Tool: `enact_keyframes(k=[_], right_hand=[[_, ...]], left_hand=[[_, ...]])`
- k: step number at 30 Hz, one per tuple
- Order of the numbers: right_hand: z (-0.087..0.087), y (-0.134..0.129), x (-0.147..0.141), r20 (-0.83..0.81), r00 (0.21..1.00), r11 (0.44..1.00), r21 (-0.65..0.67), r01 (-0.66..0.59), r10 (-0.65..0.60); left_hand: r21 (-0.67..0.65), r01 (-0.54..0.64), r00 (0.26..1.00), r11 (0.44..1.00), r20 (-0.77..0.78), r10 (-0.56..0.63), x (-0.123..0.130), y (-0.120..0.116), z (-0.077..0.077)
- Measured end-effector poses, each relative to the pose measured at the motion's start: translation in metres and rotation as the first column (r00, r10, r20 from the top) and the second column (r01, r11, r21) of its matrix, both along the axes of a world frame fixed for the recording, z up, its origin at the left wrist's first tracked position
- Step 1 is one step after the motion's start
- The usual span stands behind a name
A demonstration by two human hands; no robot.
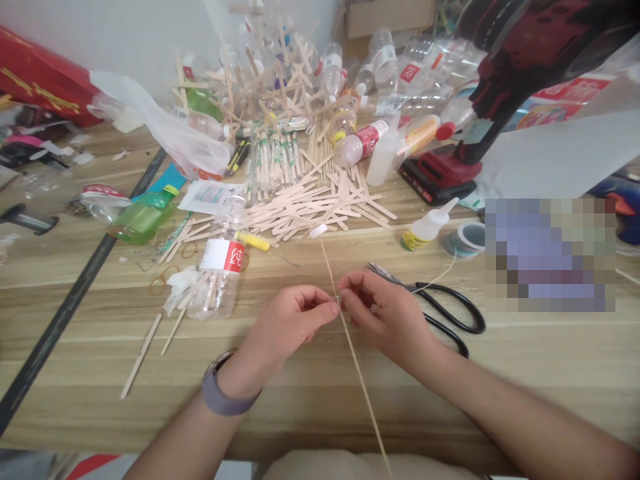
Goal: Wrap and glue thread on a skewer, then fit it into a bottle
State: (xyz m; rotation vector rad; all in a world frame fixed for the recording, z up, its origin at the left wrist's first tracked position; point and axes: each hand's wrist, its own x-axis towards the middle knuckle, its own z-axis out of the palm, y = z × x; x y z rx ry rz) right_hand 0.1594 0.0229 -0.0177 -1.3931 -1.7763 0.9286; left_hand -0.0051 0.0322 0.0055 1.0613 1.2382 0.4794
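A long thin wooden stick [361, 373] runs from near my lap up between my hands, with a white bottle cap [318, 231] at its far end. My left hand [295, 320] pinches the stick at about its upper third, thumb and forefinger together. Right beside it, the fingertips of my right hand [385, 317] are closed against the stick at a small greyish spot. A pale thread [440, 277] runs from a spool [465, 239] to behind my right hand; its end at the fingertips is too small to see. Black-handled scissors [453, 303] lie partly under that hand.
A clear bottle [215, 283] holding sticks stands left of my hands. Ahead lie loose craft sticks [300, 210], a glue bottle [425, 227] and a red cordless drill [460, 160]. A green bottle [147, 217] lies left, near a dark bar [65, 320]. Plastic bottles [385, 57] crowd the back.
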Motion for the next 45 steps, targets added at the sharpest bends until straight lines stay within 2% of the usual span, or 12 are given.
enact_keyframes(k=[6,9,15,30,39,42,45], right_hand=[[0.0010,0.0002,0.0003,0.045,0.999,0.997,0.076,-0.006,0.003],[0.0006,0.0003,0.0003,0.049,0.999,0.996,0.086,-0.009,0.005],[-0.0003,-0.0009,-0.0004,0.071,0.997,0.996,0.094,-0.006,-0.001],[0.0023,0.0003,0.0007,0.119,0.992,0.988,0.148,-0.047,0.029],[-0.0023,-0.0002,0.0030,0.209,0.978,0.939,0.340,-0.053,-0.021],[-0.0046,0.0003,0.0040,0.242,0.970,0.931,0.360,-0.062,-0.028],[-0.0046,0.0003,0.0042,0.218,0.976,0.934,0.349,-0.074,-0.004]], left_hand=[[0.007,-0.002,0.999,1.000,-0.033,0.002,0.0006,0.0005,-0.0005],[-0.005,-0.022,1.000,1.000,-0.017,0.022,0.0008,-0.0003,0.0011],[0.024,0.044,0.997,0.999,-0.057,-0.042,0.0004,-0.0010,0.0004],[0.069,0.049,0.998,0.996,-0.041,-0.046,-0.0021,0.0001,-0.0023],[0.073,0.055,0.998,0.996,-0.037,-0.052,-0.0015,0.0030,0.0019],[0.091,0.041,0.998,0.995,-0.045,-0.037,-0.0025,0.0036,0.0001],[0.043,-0.007,1.000,0.999,0.005,0.007,-0.0038,0.0035,-0.0035]])
